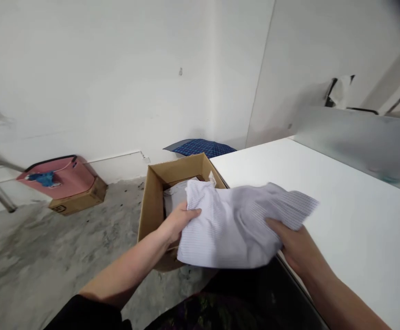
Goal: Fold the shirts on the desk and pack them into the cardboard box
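A white cloth with fine dark stripes is stretched between my two hands, over the edge of the table and the near side of an open cardboard box. My left hand grips its left end, thumb on top and the other fingers hidden beneath. Toward the other end, my right hand is closed on the fabric, slightly blurred. Inside the cardboard box lies more pale folded cloth. A small white tag shows near the box's far right corner.
The white table extends to the right, with a frosted panel along its far side. A blue checked umbrella is behind the box. On the concrete floor at left, a pink basket rests on a closed carton.
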`<state>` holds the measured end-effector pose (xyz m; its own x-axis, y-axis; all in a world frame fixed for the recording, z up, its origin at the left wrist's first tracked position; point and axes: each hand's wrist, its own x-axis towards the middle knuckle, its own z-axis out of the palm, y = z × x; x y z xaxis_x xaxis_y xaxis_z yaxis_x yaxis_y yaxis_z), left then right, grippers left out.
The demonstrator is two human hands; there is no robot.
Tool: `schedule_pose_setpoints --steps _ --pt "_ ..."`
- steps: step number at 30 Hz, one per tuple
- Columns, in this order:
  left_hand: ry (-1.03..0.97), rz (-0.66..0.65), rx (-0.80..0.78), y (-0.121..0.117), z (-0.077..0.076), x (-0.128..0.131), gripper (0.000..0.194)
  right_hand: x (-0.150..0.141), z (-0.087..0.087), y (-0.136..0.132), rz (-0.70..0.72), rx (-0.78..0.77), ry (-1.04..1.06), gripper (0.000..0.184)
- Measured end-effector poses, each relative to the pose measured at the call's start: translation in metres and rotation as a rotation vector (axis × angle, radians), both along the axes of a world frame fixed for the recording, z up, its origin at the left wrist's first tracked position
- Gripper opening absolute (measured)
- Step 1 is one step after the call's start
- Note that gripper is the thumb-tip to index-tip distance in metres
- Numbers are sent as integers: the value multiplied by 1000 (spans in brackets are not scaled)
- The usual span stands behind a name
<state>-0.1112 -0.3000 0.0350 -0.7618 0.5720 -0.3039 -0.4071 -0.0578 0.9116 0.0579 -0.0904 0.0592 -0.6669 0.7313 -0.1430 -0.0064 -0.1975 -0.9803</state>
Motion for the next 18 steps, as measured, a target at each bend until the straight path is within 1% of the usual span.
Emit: schedule_pose_setpoints --steps 1,3,5,7,9,11,12,14,16,18 --pt "23 52 -17 -8 0 -18 42 -28 -2 -2 46 14 25 44" --pt "76 153 -53 -23 -1 -56 43 -86 -13 -5 114 39 71 36" --pt "136 255 -89 -34 -6 -96 45 -145 -30 -8 176 56 113 33" --pt "205 348 -119 -40 -12 -137 46 -200 -49 -12 231 48 165 34" --pt "270 424 -142 -42 -21 -178 46 -249 -67 -16 278 -2 240 36" --pt "320 485 -163 -40 -35 -214 45 -289 -85 -22 313 -95 298 38" --pt "341 508 -201 -37 -44 -230 45 -304 -94 -25 330 -141 288 39" --pt "367 525 -336 -29 -67 -253 45 -324 -114 -30 355 -196 170 39" --pt "360 491 -488 -19 -98 -263 42 -328 -135 -31 391 -198 -8 37" --pt "321 427 -589 -10 -131 -261 34 -320 -154 -26 434 -174 -157 34"
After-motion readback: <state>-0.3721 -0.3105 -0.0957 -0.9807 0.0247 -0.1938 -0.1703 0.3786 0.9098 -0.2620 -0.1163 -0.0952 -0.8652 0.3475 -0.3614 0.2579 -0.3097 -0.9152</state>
